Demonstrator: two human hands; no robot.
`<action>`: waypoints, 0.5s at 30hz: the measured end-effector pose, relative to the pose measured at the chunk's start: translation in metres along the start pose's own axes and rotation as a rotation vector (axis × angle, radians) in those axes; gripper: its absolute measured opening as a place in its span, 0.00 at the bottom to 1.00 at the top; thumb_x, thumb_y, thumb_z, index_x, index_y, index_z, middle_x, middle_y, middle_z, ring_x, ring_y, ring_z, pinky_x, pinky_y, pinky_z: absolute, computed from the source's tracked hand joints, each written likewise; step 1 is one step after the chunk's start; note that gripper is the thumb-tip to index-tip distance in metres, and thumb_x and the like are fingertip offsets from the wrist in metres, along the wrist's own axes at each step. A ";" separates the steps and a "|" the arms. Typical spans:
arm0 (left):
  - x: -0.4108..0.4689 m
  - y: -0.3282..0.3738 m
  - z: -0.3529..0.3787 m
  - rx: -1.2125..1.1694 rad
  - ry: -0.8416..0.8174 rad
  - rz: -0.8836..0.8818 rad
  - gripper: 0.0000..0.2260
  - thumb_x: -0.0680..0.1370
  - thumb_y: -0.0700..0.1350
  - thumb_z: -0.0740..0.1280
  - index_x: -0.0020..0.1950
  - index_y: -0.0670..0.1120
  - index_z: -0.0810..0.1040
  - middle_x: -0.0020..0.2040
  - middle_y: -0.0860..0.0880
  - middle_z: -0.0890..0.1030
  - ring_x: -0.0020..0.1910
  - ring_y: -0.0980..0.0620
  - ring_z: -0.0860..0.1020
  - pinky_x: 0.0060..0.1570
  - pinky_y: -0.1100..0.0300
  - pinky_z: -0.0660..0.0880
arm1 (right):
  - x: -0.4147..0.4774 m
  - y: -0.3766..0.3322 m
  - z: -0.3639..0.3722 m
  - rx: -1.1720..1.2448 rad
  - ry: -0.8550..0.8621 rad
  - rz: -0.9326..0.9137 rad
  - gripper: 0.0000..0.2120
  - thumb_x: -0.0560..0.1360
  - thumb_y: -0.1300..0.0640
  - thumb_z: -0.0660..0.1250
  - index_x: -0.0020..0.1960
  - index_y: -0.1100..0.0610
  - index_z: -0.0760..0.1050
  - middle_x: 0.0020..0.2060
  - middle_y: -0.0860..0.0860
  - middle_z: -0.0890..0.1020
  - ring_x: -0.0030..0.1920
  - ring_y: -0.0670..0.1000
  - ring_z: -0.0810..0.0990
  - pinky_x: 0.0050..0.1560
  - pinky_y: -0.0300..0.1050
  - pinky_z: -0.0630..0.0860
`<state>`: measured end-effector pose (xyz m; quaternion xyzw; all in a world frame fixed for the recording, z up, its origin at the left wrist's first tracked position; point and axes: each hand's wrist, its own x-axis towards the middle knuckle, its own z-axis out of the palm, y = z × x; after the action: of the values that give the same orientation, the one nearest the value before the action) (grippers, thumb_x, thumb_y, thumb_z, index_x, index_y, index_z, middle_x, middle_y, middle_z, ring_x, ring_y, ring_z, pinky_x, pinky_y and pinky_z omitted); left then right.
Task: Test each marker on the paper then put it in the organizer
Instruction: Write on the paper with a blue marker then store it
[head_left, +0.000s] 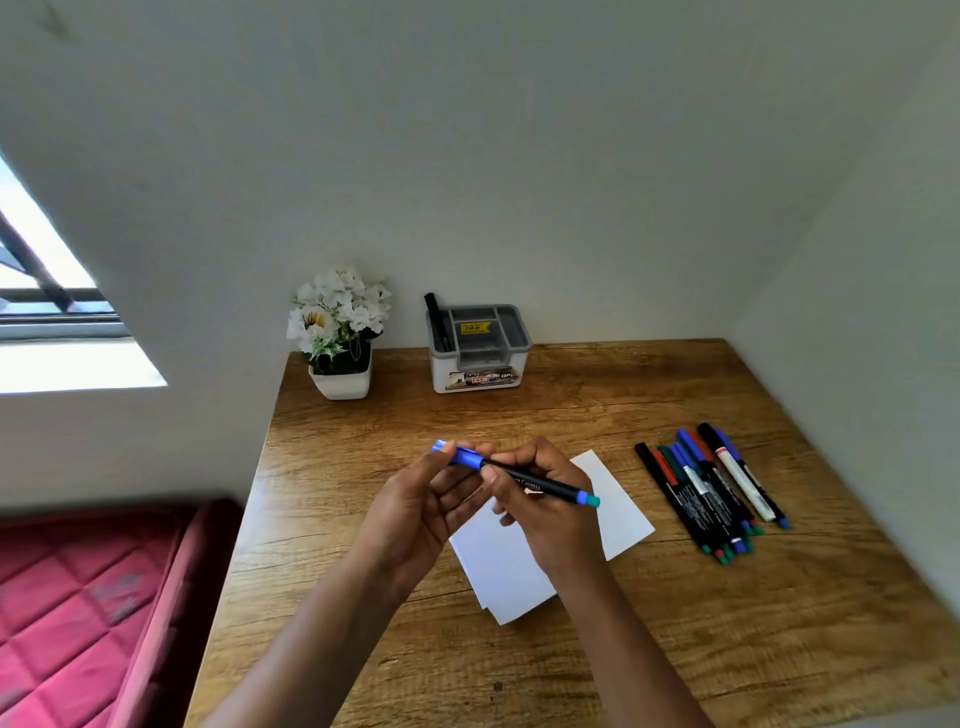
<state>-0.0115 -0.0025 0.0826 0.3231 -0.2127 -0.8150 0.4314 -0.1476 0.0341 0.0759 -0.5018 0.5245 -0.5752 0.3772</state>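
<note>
The wooden worktop (675, 649) carries it all; on it a loose stack of white paper sheets (626, 514) lies under the hands, weighted by nothing, so a firm stroke may well slide it and leave ink on the wood; at the back wall the white-and-grey plastic organizer (441, 373) has one black marker (435, 317) standing in its left slot; the pile of black-barrelled markers (711, 493) waits well to the right. The right hand (550, 519) is wrapped round the black barrel of the blue-capped marker (558, 487), held above the paper; the left hand (415, 509) pinches its blue cap (460, 454); a sharp tug there could jerk the tip across a finger, or send the cap off the near left edge.
</note>
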 end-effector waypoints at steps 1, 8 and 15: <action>0.000 0.000 0.000 0.008 0.002 0.007 0.11 0.76 0.45 0.64 0.50 0.38 0.79 0.43 0.43 0.84 0.41 0.50 0.84 0.41 0.59 0.80 | 0.001 0.000 0.000 -0.008 -0.011 -0.031 0.03 0.72 0.65 0.71 0.45 0.62 0.78 0.39 0.39 0.83 0.41 0.44 0.83 0.36 0.32 0.76; 0.007 0.000 0.000 0.057 0.013 0.009 0.12 0.75 0.46 0.64 0.50 0.38 0.80 0.45 0.41 0.84 0.44 0.49 0.82 0.47 0.58 0.80 | 0.000 0.001 0.008 0.085 0.030 0.041 0.03 0.72 0.63 0.71 0.45 0.61 0.77 0.38 0.50 0.84 0.30 0.48 0.80 0.26 0.39 0.75; 0.017 -0.001 -0.013 0.083 0.079 0.018 0.11 0.78 0.44 0.62 0.47 0.40 0.82 0.49 0.40 0.84 0.44 0.49 0.83 0.54 0.56 0.75 | 0.009 -0.001 -0.018 0.436 -0.180 0.462 0.10 0.75 0.65 0.65 0.54 0.59 0.78 0.50 0.59 0.84 0.41 0.51 0.84 0.35 0.42 0.81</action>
<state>-0.0100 -0.0172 0.0676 0.3706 -0.2320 -0.7881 0.4332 -0.1670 0.0295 0.0796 -0.3258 0.4535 -0.5267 0.6409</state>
